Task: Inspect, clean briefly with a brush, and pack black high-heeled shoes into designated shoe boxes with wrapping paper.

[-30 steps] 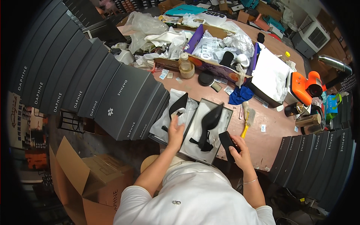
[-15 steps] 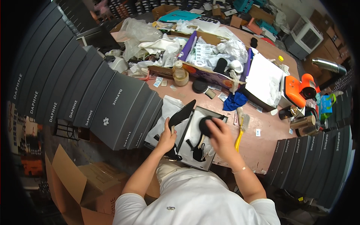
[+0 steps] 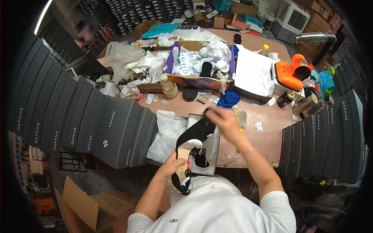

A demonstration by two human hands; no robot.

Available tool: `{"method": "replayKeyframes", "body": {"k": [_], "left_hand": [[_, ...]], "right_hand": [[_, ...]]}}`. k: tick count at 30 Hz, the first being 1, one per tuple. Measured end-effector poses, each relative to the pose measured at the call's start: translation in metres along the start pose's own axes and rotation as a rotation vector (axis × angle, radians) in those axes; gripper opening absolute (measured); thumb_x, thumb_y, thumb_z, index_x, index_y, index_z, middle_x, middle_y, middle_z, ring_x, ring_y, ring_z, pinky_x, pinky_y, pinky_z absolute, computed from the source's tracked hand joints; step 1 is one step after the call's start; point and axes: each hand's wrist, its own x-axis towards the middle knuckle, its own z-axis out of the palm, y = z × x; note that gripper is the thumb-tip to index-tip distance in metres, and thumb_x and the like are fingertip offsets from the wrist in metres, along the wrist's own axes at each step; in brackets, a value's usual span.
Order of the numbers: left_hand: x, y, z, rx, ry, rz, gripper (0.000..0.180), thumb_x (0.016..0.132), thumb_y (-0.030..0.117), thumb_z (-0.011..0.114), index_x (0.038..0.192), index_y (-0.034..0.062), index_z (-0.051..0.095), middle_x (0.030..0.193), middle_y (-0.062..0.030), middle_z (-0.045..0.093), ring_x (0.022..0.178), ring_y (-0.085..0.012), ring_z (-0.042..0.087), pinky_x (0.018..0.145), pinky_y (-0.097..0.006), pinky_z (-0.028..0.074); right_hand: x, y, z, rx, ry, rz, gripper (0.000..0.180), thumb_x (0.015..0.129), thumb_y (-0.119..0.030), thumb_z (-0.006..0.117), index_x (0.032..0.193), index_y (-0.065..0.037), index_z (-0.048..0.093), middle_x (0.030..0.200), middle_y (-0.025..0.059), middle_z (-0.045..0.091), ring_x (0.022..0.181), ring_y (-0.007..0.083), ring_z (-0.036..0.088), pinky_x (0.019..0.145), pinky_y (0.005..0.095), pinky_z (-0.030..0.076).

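Head view: a black high-heeled shoe (image 3: pixel 190 145) with a tan sole is gripped near its rear by the left hand (image 3: pixel 173 167), fingers closed around it, over an open grey shoebox (image 3: pixel 211 153) at the table's near edge. Its toe end is pinched by the right hand (image 3: pixel 225 120). White tissue paper (image 3: pixel 167 134) lies just beside the box.

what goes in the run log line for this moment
left hand: holds black shoe | right hand: over open shoe box | pink table
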Motion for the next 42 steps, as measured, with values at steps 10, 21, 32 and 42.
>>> {"method": "replayKeyframes", "body": {"k": [10,21,32,42], "left_hand": [[0.002,-0.016,-0.004,-0.477,-0.102,-0.313,0.033,0.095,0.023,0.046,0.120,0.0016,0.048,0.081,-0.0064,0.056,0.067,-0.0159,0.055,0.060,-0.029,0.050],[0.052,-0.036,-0.014,-1.518,-0.376,-0.341,0.040,0.094,0.019,0.049,0.125,-0.0056,0.045,0.096,-0.0110,0.057,0.079,-0.0186,0.057,0.072,-0.031,0.053],[0.034,0.020,-0.020,-1.189,-0.245,0.148,0.032,0.091,0.014,0.051,0.116,-0.0058,0.051,0.099,-0.0151,0.059,0.095,-0.0248,0.058,0.087,-0.037,0.051],[0.087,-0.022,-0.042,-1.616,-0.041,0.040,0.027,0.089,0.027,0.053,0.097,0.0017,0.060,0.090,-0.0127,0.062,0.092,-0.0291,0.061,0.089,-0.044,0.050]], "right_hand": [[-0.010,0.018,-0.016,0.063,0.150,0.261,0.055,0.069,0.005,0.061,0.122,-0.009,0.058,0.110,0.0133,0.059,0.091,0.0343,0.058,0.081,0.0436,0.048],[-0.003,-0.064,-0.045,0.480,-0.046,0.346,0.051,0.075,0.002,0.053,0.126,-0.002,0.054,0.120,0.0207,0.052,0.109,0.0373,0.055,0.093,0.0390,0.045],[-0.069,-0.106,-0.065,0.802,-0.501,0.267,0.051,0.073,-0.003,0.055,0.124,-0.003,0.056,0.118,0.0184,0.054,0.107,0.0330,0.055,0.094,0.0386,0.045],[-0.082,-0.086,-0.061,0.924,-0.259,0.691,0.050,0.077,-0.001,0.057,0.127,-0.002,0.053,0.116,0.0130,0.054,0.104,0.0228,0.055,0.091,0.0300,0.043]]}}
